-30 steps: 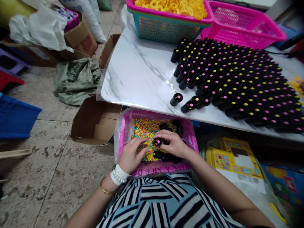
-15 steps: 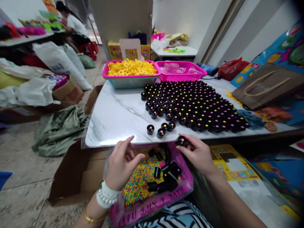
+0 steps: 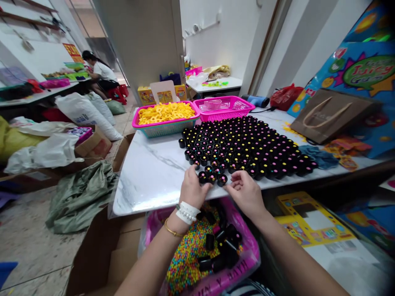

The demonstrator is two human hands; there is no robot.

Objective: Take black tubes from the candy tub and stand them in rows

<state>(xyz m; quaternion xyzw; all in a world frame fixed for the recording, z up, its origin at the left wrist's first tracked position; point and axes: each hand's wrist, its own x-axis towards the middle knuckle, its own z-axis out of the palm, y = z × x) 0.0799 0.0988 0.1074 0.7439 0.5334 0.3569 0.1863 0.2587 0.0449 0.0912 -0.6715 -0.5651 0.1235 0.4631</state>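
Observation:
Short black plastic cups with pink and yellow candy beads stand massed on the marble-patterned table [image 3: 148, 164]. At the front edge of the group, my left hand [image 3: 193, 189] has thumb and fingers apart around a small cluster, close against a black cup [image 3: 203, 177]. My right hand [image 3: 247, 193] is on the other side, its curled fingers and thumb apart, beside or touching another black cup [image 3: 222, 180] that stands on the table. Below the table edge, a pink basin [image 3: 251, 250] holds multicoloured candy beads [image 3: 185, 250] and loose black cups [image 3: 226, 246], partly hidden by my left forearm.
A pink-rimmed basket [image 3: 135, 123] of yellow rings stands at the back, beside a pink basket [image 3: 224, 107]. A brown paper bag [image 3: 327, 117] is at right. Cardboard boxes, sacks and a green cloth [image 3: 82, 193] lie at left. A person [image 3: 103, 74] sits far back.
Both hands have moved up over the table's front edge and closer together. The cup my right hand held is now on the table, and the loose front cups sit closer together. The camera view has shifted.

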